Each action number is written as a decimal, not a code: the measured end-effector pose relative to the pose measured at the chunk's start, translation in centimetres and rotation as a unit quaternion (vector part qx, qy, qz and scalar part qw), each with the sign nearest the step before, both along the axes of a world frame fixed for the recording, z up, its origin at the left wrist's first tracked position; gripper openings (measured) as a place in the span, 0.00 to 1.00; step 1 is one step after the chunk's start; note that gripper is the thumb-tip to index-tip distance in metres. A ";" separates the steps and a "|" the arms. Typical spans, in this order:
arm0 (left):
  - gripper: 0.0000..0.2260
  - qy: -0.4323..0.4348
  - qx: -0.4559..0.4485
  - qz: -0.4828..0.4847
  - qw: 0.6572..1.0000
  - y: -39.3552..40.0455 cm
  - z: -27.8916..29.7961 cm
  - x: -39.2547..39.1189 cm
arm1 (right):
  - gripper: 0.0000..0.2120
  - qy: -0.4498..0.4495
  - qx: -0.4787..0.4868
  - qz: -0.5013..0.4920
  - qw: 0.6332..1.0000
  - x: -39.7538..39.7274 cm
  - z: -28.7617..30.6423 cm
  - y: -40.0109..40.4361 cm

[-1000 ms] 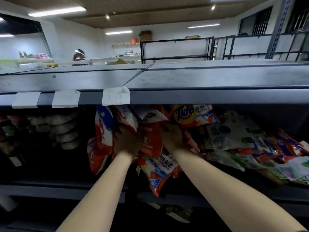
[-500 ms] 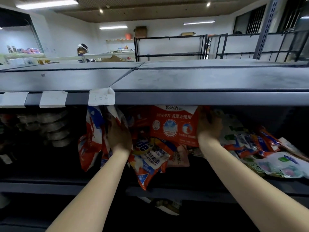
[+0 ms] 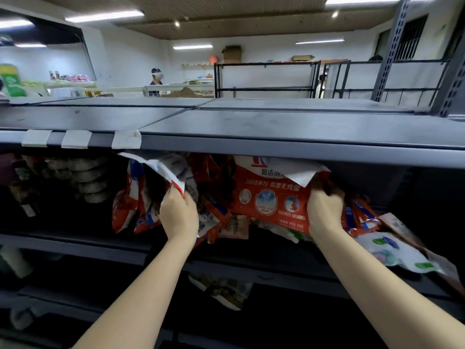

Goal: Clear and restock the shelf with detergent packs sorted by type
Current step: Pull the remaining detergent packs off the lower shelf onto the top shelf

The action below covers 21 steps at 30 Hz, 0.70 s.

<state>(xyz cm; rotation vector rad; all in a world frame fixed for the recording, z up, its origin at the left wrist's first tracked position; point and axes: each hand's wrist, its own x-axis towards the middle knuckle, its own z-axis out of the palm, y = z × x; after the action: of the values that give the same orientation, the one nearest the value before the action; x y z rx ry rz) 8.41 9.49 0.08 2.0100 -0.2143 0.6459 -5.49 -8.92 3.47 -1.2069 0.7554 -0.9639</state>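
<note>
Far left, under the top board: dark jars or tins (image 3: pixel 83 177), too dim to name. Next, in the middle of the shelf (image 3: pixel 75 241): upright red and blue detergent packs (image 3: pixel 125 205), leaning and crowded. Left hand (image 3: pixel 179 215) curled round the lower corner of a white and red pack (image 3: pixel 161 170), pinched between thumb and fingers, lifted toward the near edge. To the right: large red pack (image 3: pixel 270 197), front face turned toward the camera, print upright, long axis running left to right, top edge folded under the upper board. Right hand (image 3: pixel 325 212) closed on its right edge, fingers hidden behind it. Far right: loose heap of red packs and white and green pouches (image 3: pixel 392 253), lying flat and tilted, hanging over the edge. By judgement, still early in clearing: most packs on the shelf, types mixed, no sorted row visible, restocking not begun.
</note>
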 end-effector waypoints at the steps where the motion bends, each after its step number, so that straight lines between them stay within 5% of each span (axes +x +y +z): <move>1: 0.11 -0.014 -0.008 0.002 1.000 -0.1 -0.2 -1.1 | 0.19 0.004 0.010 0.010 1.000 -0.9 -0.1 -0.4; 5: 0.13 -0.033 -0.032 0.001 0.999 -0.8 -1.0 -5.4 | 0.08 0.040 -0.019 0.017 0.999 -4.3 -0.5 -1.7; 13: 0.14 -0.030 -0.015 0.011 0.999 -3.1 -1.7 -11.5 | 0.16 0.076 -0.046 -0.025 0.996 -10.7 -1.9 -3.8; 21: 0.13 -0.022 -0.042 -0.110 0.993 -6.4 -1.6 -17.7 | 0.18 0.096 -0.062 -0.143 0.983 -19.3 -2.1 -5.2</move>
<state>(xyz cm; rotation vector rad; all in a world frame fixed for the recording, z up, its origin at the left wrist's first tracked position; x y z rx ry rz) -9.29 3.13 -1.48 1.8607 -0.4223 0.5506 -24.75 -14.15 1.38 -1.3377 1.0558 -1.1533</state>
